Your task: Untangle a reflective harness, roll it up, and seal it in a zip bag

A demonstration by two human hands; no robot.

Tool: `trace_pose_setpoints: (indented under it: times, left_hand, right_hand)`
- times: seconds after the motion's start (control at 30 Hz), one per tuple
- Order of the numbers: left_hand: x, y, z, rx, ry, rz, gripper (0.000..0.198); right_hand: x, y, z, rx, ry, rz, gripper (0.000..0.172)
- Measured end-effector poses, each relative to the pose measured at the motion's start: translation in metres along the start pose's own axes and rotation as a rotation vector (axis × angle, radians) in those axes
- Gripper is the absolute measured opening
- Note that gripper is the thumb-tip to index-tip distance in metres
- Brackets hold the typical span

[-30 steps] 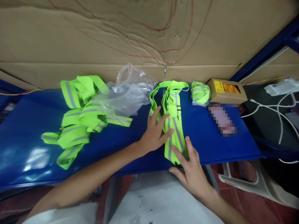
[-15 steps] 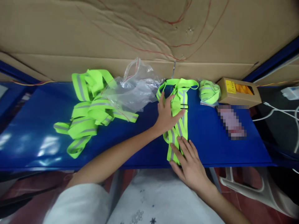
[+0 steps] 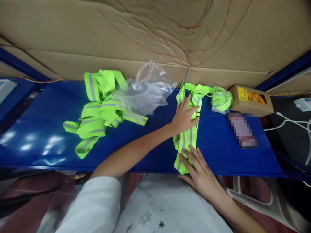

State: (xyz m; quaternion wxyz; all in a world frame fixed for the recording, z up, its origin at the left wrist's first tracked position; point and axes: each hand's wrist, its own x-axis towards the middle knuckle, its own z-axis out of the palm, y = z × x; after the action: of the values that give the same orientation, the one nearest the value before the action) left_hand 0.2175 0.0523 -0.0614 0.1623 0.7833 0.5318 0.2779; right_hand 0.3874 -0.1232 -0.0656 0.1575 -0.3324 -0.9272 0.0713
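A neon-yellow reflective strap harness [image 3: 184, 142] with grey stripes and small black buckles lies stretched lengthwise on the blue table, its near end by the front edge. My left hand [image 3: 185, 116] rests on its upper middle, fingers spread. My right hand [image 3: 198, 166] lies over the near end with its fingers apart and extended. To the left is a loose pile of similar reflective straps [image 3: 92, 119]. Clear zip bags [image 3: 148, 92] lie partly over that pile. At the harness's far right corner sits a bagged, rolled strap [image 3: 221, 98].
A cardboard box [image 3: 252, 108] with a yellow label stands at the back right, a pixelated phone-like object [image 3: 243, 131] in front of it. White cables [image 3: 286, 120] run at the far right. A cardboard wall [image 3: 145, 32] closes off the back; a white plastic chair [image 3: 257, 200] is below.
My left hand has shifted up along the harness, whose straps now lie straighter and closer together. My right hand stays at the near end. The whole view has shifted slightly.
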Motion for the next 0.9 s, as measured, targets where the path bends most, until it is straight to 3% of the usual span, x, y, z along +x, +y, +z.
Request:
trace_pose_setpoints:
  times: [0.2,0.37,0.53,0.67,0.83,0.9]
  left_hand:
    - [-0.003,0.003,0.004,0.035,0.028,-0.070,0.049]
    - [-0.002,0.004,0.005,0.025,0.008,-0.086,0.054]
    - [-0.003,0.004,0.005,0.050,0.013,-0.018,0.050]
    - [-0.005,0.006,0.007,0.071,0.012,0.002,0.050]
    - [-0.008,0.008,0.008,0.073,0.000,0.024,0.048]
    - [-0.008,0.008,0.008,0.065,-0.015,0.031,0.048]
  right_hand:
    - [-0.009,0.003,0.005,0.013,0.062,-0.011,0.052]
    - [-0.017,0.003,0.005,-0.033,0.033,-0.058,0.049]
    - [-0.019,0.002,-0.008,-0.089,-0.008,-0.104,0.053]
    - [-0.017,0.001,-0.020,-0.101,0.041,-0.137,0.047]
    - [0.004,0.007,-0.041,-0.013,0.069,-0.190,0.040]
    - [0.017,0.012,-0.049,0.097,0.113,-0.145,0.032]
